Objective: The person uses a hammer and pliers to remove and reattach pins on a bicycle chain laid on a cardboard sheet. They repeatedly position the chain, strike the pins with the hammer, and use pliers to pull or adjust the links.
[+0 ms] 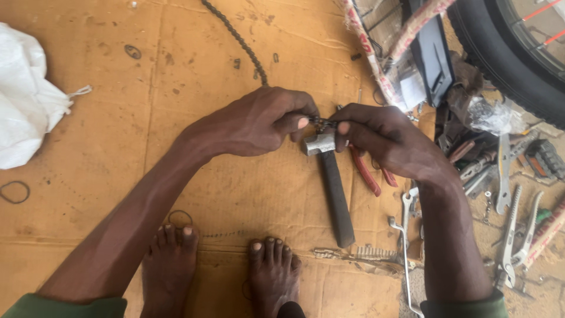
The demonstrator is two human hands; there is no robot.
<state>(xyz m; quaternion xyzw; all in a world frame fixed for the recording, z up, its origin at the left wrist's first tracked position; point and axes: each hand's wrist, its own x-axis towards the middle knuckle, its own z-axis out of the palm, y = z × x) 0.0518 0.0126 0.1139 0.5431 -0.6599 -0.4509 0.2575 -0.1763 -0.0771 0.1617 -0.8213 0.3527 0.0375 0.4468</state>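
Head view: left hand (259, 121) and right hand (385, 138) both pinch a bicycle chain (322, 122) taut over a hammer (329, 176) head on cardboard (118, 129). The chain looks limp, greasy, best held by its links.

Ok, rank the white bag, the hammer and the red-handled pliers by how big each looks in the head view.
1. white bag: largest, though the frame edge cuts it off.
2. hammer: long dark handle with a metal head, lying under both hands.
3. red-handled pliers: smallest showing, but the right hand hides part of them, so their true size is unsure.
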